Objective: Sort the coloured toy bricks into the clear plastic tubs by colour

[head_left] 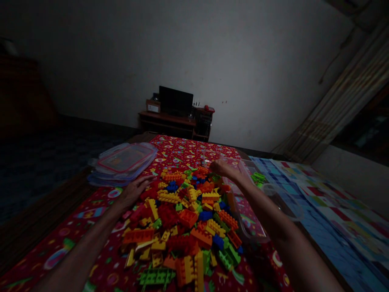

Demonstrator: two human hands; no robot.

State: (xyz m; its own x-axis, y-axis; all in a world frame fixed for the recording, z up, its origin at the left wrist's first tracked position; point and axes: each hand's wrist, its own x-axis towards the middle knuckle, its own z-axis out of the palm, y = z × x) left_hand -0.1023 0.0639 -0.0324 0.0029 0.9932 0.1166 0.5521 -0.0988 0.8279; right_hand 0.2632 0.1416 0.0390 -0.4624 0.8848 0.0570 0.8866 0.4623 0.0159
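Note:
A big heap of plastic building bricks in red, orange, yellow, green and blue covers the red patterned tablecloth. My left hand lies flat on the cloth at the heap's left edge, fingers stretched out and touching bricks. My right hand reaches over the far right of the heap, fingers curled down onto the bricks; what they hold, if anything, is hidden. A clear plastic container stands under my right forearm, and a few green bricks lie in another beside it.
A stack of clear lids with red seals lies at the far left of the table. A low wooden cabinet with a dark screen stands by the back wall. A blue patterned mat is on the right. The room is dim.

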